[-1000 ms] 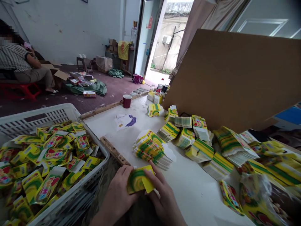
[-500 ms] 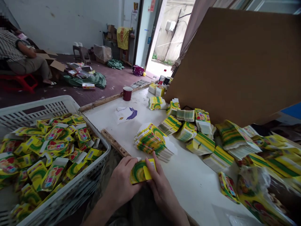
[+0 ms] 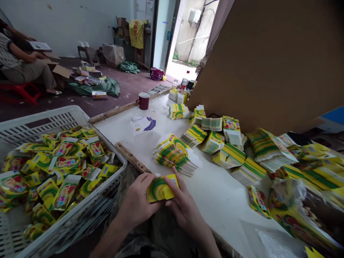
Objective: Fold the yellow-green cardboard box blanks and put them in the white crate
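Between my hands, over my lap at the table's near edge, is a small yellow and green carton [image 3: 158, 189]. My left hand [image 3: 138, 199] is wrapped round its left end. My right hand [image 3: 181, 200] has thumb and fingers on the right end, touching a yellow flap there. Just beyond lies a fanned stack of flat cartons [image 3: 172, 152] in the same print. To my left a white plastic basket [image 3: 72, 111] holds many folded cartons [image 3: 66, 191], some with their white end flaps sticking out.
On the white table [image 3: 212, 193] are several bundles of flat cartons [image 3: 228, 154], a maroon mug [image 3: 143, 101], a printed paper [image 3: 143, 124] and an open bag [image 3: 291, 211] at right. A cardboard sheet [image 3: 268, 64] stands behind. A seated person [image 3: 23, 59] is at far left.
My view has shifted slightly. My hands keep hold of the carton, with the right fingers moved a little over its flap end. The seated person now holds a white-topped box or sheet.
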The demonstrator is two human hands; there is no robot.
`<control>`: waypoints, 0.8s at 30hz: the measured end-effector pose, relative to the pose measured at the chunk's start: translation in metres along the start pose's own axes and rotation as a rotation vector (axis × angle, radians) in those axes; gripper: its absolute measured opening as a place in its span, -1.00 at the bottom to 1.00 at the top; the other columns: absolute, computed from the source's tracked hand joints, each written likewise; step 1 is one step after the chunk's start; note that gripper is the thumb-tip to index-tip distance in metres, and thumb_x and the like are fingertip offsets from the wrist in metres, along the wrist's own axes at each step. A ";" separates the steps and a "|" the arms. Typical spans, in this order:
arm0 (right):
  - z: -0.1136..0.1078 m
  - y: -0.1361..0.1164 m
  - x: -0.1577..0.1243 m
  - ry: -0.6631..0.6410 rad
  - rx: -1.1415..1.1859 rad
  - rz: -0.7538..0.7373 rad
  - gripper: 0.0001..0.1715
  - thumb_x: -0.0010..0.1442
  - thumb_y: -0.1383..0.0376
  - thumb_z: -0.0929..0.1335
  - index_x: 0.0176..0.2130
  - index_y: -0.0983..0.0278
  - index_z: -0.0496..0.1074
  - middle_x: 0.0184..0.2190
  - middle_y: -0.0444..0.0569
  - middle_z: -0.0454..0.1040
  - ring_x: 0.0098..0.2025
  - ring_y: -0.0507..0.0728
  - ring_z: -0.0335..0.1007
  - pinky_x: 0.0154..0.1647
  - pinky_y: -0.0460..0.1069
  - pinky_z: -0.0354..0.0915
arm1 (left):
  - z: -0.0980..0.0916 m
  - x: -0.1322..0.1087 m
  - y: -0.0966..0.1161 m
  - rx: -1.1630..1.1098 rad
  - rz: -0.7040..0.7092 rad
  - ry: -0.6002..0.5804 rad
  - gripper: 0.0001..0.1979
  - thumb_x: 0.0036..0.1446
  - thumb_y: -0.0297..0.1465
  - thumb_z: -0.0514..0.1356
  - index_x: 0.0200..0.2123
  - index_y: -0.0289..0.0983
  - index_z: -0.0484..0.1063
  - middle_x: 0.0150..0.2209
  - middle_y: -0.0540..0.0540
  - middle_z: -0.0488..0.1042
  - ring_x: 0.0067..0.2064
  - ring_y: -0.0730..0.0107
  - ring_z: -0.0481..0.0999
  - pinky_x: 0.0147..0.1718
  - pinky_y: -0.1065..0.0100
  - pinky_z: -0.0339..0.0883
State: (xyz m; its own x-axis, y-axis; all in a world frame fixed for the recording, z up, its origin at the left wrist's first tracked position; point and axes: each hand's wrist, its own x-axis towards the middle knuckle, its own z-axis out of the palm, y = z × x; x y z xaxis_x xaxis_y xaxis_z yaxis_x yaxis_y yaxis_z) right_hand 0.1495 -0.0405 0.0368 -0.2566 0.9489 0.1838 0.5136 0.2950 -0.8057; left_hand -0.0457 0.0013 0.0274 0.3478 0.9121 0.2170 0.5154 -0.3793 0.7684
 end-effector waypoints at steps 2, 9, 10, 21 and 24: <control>0.005 0.001 -0.001 0.008 0.047 0.014 -0.32 0.39 0.24 0.21 0.39 0.04 -0.09 0.45 0.01 -0.21 0.45 0.22 -0.23 0.37 0.24 -0.02 | 0.000 0.001 0.001 0.002 0.011 -0.002 -0.48 -0.08 -0.32 0.37 -0.02 -0.28 0.38 -0.05 -0.20 0.47 -0.02 0.10 0.49 -0.02 0.15 0.42; 0.011 -0.002 0.002 0.052 -0.019 0.071 -0.39 0.41 0.28 0.15 0.38 0.10 -0.06 0.43 0.05 -0.08 0.43 0.19 -0.14 0.36 0.23 0.04 | 0.013 -0.003 -0.001 -0.069 -0.039 0.097 -0.48 -0.13 -0.31 0.40 -0.05 -0.27 0.43 -0.09 -0.21 0.49 -0.04 0.02 0.49 -0.03 0.07 0.41; 0.011 -0.003 0.004 0.077 -0.018 0.056 -0.35 0.39 0.27 0.18 0.39 0.11 -0.09 0.42 0.07 -0.06 0.41 0.20 -0.07 0.34 0.22 0.09 | 0.013 -0.003 -0.002 -0.160 -0.086 0.126 -0.48 -0.13 -0.30 0.41 -0.06 -0.25 0.43 -0.10 -0.18 0.50 -0.06 0.05 0.51 -0.05 0.11 0.42; -0.045 0.050 0.083 0.537 -0.416 0.203 -0.49 0.17 0.28 0.33 0.10 0.37 0.35 -0.14 0.21 0.56 -0.08 0.38 0.43 -0.02 0.33 0.33 | -0.003 0.018 -0.012 -1.451 -0.590 0.726 -0.38 0.04 0.14 0.18 -0.07 -0.25 0.39 0.00 -0.25 0.48 -0.02 0.18 0.52 -0.09 0.18 0.47; -0.044 0.056 0.089 0.481 -0.411 0.179 -0.50 0.13 0.34 0.32 0.08 0.36 0.35 -0.23 0.14 0.56 -0.13 0.35 0.41 -0.02 0.31 0.31 | 0.007 0.012 -0.013 -1.434 -0.575 0.596 -0.40 0.03 0.10 0.23 -0.07 -0.26 0.42 -0.09 -0.21 0.53 -0.14 0.27 0.54 -0.23 0.31 0.49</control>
State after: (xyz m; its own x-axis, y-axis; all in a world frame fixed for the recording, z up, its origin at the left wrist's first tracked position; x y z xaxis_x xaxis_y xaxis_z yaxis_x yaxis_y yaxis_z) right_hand 0.1912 0.0654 0.0328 0.2080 0.9035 0.3748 0.8098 0.0559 -0.5841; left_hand -0.0424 0.0164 0.0157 -0.1249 0.9289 -0.3485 -0.7506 0.1413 0.6454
